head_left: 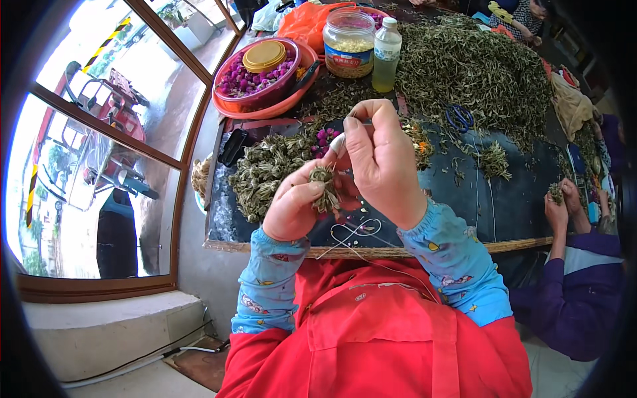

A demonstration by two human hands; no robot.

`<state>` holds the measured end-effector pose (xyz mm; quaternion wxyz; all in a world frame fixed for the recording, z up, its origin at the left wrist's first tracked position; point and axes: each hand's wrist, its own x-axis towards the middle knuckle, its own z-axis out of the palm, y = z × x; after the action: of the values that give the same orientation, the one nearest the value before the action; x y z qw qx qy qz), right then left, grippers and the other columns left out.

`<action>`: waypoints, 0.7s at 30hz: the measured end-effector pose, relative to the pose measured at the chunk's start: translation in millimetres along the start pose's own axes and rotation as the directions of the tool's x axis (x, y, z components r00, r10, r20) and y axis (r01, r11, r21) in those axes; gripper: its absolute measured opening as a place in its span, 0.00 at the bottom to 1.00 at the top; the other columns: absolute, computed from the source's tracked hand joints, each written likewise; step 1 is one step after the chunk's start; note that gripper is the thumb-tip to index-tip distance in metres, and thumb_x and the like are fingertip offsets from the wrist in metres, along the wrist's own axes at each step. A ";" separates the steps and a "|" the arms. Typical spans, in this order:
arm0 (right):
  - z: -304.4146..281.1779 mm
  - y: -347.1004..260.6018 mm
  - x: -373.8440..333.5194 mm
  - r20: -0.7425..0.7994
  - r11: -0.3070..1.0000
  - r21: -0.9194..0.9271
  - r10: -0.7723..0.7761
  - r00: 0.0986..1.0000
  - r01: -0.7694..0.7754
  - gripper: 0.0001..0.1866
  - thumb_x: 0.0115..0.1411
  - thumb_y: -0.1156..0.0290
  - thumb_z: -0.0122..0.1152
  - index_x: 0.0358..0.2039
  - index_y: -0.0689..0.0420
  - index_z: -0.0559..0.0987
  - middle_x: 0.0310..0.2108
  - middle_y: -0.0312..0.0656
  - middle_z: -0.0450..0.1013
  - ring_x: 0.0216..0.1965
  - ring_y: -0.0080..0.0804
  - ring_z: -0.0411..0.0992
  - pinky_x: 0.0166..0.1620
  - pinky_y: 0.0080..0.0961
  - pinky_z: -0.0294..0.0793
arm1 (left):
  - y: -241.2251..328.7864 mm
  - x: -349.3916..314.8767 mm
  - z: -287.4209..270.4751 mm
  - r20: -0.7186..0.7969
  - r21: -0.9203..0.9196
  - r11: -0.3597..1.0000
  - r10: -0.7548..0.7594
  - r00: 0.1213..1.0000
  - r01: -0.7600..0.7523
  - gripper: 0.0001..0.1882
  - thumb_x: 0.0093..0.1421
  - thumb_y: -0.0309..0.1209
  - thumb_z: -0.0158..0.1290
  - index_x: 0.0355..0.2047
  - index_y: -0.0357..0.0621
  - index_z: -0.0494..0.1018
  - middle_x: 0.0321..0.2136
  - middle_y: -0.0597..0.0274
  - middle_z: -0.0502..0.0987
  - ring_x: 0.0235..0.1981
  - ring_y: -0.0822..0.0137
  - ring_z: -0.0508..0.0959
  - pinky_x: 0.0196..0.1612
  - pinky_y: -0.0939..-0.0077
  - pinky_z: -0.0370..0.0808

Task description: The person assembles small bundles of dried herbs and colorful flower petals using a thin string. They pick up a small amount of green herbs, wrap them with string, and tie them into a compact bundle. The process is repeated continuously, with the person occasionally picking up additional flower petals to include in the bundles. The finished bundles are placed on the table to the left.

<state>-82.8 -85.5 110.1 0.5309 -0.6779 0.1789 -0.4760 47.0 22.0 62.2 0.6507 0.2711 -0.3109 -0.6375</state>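
Note:
My left hand (292,205) is closed round a small tied-looking bundle of dried green-brown leaves (323,182), its stem ends pointing down. Up and to the right, my right hand (383,156) is raised, thumb and forefinger pinched together. What sits in that pinch is too fine to make out. A white wrapping (337,144) shows at a fingertip between the hands. Below them, a thin white thread (361,229) lies looped on the dark table and trails over my red apron. Finished-looking leaf bundles (265,174) are heaped left of my hands, with purple dried buds (324,139) just behind.
A pink bowl of purple buds (255,83) with a yellow lid stands far left, beside a clear jar (349,46) and a bottle (386,56). Loose leaves (471,73) pile at the back. Blue scissors (459,118) lie nearby. At right, a co-worker's hands (559,207) hold a bundle.

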 end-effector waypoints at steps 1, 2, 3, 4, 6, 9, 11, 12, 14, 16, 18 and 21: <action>-1.3 4.2 1.9 0.037 1.000 -0.001 -0.005 0.999 0.005 0.05 0.69 0.73 0.48 0.39 0.61 0.66 0.24 0.44 0.76 0.22 0.28 0.78 0.25 0.25 0.75 | 0.5 -1.6 0.1 0.009 -0.011 0.999 -0.037 0.999 0.037 0.29 0.60 0.36 0.48 0.60 0.36 0.61 0.42 0.47 0.76 0.42 0.51 0.81 0.46 0.59 0.79; -0.9 3.9 2.8 0.026 0.994 0.091 0.064 0.998 -0.066 0.05 0.70 0.73 0.47 0.40 0.61 0.65 0.25 0.44 0.76 0.23 0.28 0.78 0.26 0.25 0.76 | 1.0 -3.1 0.6 0.018 -0.021 0.997 -0.074 0.997 0.075 0.29 0.60 0.37 0.48 0.60 0.36 0.61 0.42 0.47 0.76 0.41 0.51 0.81 0.45 0.58 0.79; 0.3 3.0 3.7 0.027 0.974 0.183 0.132 0.991 -0.135 0.05 0.70 0.72 0.46 0.40 0.61 0.65 0.25 0.44 0.76 0.23 0.29 0.78 0.26 0.24 0.77 | 3.3 -3.3 10.7 -0.054 0.027 0.997 -0.076 0.996 0.078 0.26 0.60 0.41 0.47 0.54 0.36 0.64 0.34 0.47 0.76 0.33 0.52 0.81 0.42 0.58 0.79; 1.4 2.4 4.8 0.035 0.941 0.273 0.200 0.979 -0.202 0.05 0.71 0.72 0.45 0.41 0.61 0.64 0.26 0.44 0.77 0.24 0.29 0.78 0.27 0.24 0.78 | -1.6 -3.3 10.1 -0.018 -0.024 0.998 -0.061 0.998 0.061 0.25 0.60 0.41 0.47 0.51 0.36 0.65 0.32 0.48 0.76 0.29 0.55 0.79 0.40 0.60 0.79; -1.4 5.4 5.1 0.090 0.878 0.405 0.240 0.967 -0.255 0.06 0.72 0.70 0.43 0.42 0.60 0.63 0.32 0.47 0.77 0.30 0.31 0.80 0.30 0.26 0.81 | -15.0 -2.0 3.5 0.057 -0.128 0.991 -0.026 0.998 0.033 0.22 0.60 0.42 0.47 0.46 0.36 0.66 0.26 0.51 0.74 0.21 0.61 0.75 0.37 0.62 0.79; -0.6 -4.4 -0.9 0.094 0.723 0.597 0.367 0.925 -0.348 0.06 0.71 0.69 0.44 0.43 0.58 0.64 0.31 0.43 0.75 0.28 0.27 0.77 0.29 0.25 0.78 | -23.2 -2.0 -4.6 0.078 -0.287 0.947 -0.125 0.989 0.143 0.21 0.60 0.46 0.46 0.41 0.38 0.65 0.22 0.57 0.68 0.17 0.69 0.67 0.24 0.70 0.69; -15.8 4.0 -8.0 0.208 0.605 0.692 0.353 0.912 -0.393 0.05 0.71 0.69 0.46 0.43 0.56 0.66 0.27 0.39 0.71 0.23 0.22 0.70 0.25 0.22 0.72 | -22.6 -7.3 0.6 -0.048 -0.171 0.974 -0.160 0.986 0.149 0.19 0.60 0.43 0.47 0.41 0.39 0.66 0.23 0.62 0.68 0.17 0.73 0.65 0.21 0.79 0.63; -32.4 8.2 -11.2 0.253 0.547 0.730 0.342 0.905 -0.410 0.05 0.70 0.69 0.47 0.43 0.55 0.67 0.25 0.37 0.69 0.21 0.20 0.67 0.23 0.20 0.68 | -19.4 -8.4 15.3 -0.175 0.006 0.986 -0.161 0.971 0.164 0.17 0.60 0.41 0.47 0.41 0.41 0.68 0.22 0.66 0.68 0.17 0.77 0.63 0.20 0.84 0.60; -72.8 8.5 -13.1 -0.124 0.820 0.556 0.245 0.961 -0.138 0.06 0.69 0.68 0.51 0.44 0.53 0.70 0.24 0.34 0.64 0.19 0.18 0.58 0.20 0.17 0.58 | -15.9 -27.7 -8.3 -0.133 0.161 0.957 -0.220 0.966 0.240 0.16 0.59 0.38 0.49 0.43 0.43 0.68 0.28 0.66 0.70 0.22 0.78 0.67 0.21 0.84 0.63; -171.8 20.6 -15.8 -0.566 0.992 0.112 0.021 0.824 0.051 0.09 0.69 0.68 0.51 0.46 0.56 0.70 0.27 0.35 0.66 0.21 0.18 0.60 0.22 0.15 0.58 | -3.0 -54.0 -23.7 -0.402 0.097 0.988 -0.069 0.913 0.117 0.20 0.57 0.43 0.52 0.40 0.37 0.68 0.24 0.63 0.71 0.17 0.73 0.68 0.18 0.79 0.64; -286.4 25.3 -38.9 -0.657 0.932 0.336 0.129 0.743 0.136 0.08 0.69 0.71 0.51 0.45 0.60 0.70 0.30 0.36 0.65 0.19 0.15 0.54 0.21 0.12 0.54 | 15.4 -94.3 -54.9 -0.408 0.085 0.996 0.001 0.913 0.037 0.20 0.57 0.44 0.50 0.37 0.38 0.67 0.23 0.63 0.68 0.14 0.72 0.64 0.16 0.76 0.60; -308.3 22.3 -85.6 -0.661 0.972 0.231 0.187 0.726 -0.040 0.08 0.69 0.68 0.52 0.44 0.58 0.70 0.27 0.34 0.64 0.20 0.13 0.54 0.20 0.13 0.53 | 18.5 -103.2 -42.3 -0.427 0.202 0.970 -0.036 0.903 0.134 0.22 0.54 0.45 0.50 0.38 0.38 0.68 0.24 0.64 0.69 0.19 0.73 0.68 0.19 0.79 0.62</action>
<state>-375.8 -199.2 46.0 0.5225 -0.3881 0.3527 -0.6723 91.6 123.9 42.1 0.6387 0.4877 -0.2218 -0.5523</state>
